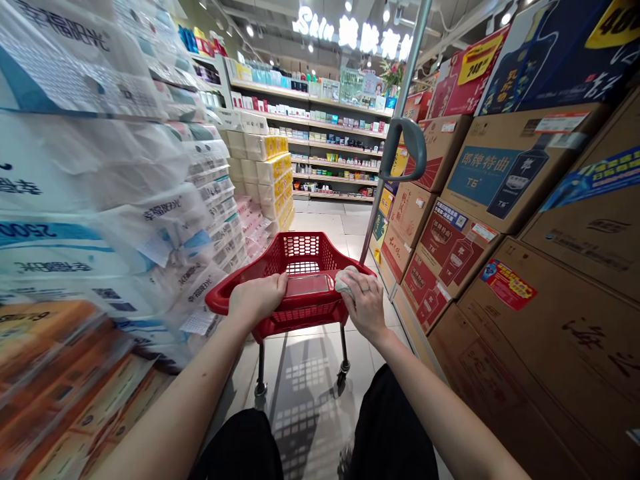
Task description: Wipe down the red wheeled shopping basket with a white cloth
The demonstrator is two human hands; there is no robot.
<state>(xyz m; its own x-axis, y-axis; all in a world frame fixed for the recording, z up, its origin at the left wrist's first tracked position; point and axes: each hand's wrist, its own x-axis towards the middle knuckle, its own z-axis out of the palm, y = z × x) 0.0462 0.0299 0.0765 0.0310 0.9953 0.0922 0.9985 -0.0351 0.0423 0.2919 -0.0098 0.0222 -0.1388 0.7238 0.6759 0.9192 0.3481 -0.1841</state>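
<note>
A red plastic shopping cart [300,312] stands right in front of me on dark legs with small wheels. On the left part of its handle, my left hand [259,298] is closed with the fingers wrapped over the bar. My right hand [365,301], a ring on one finger, presses a crumpled white cloth or tissue [344,280] against the handle's right end. Between the hands lies a flat rectangular panel [307,285] on the handle. From the cart's right side rises a tall metal pole [373,220] with a grey loop grip [406,150].
Wrapped tissue packs [95,167] are piled high close on the left, with yellow-and-white packs [273,170] beyond. Stacked cardboard liquor boxes [493,167] line the right. Pale floor tiles [327,220] run between them toward shelves [320,123] of small goods.
</note>
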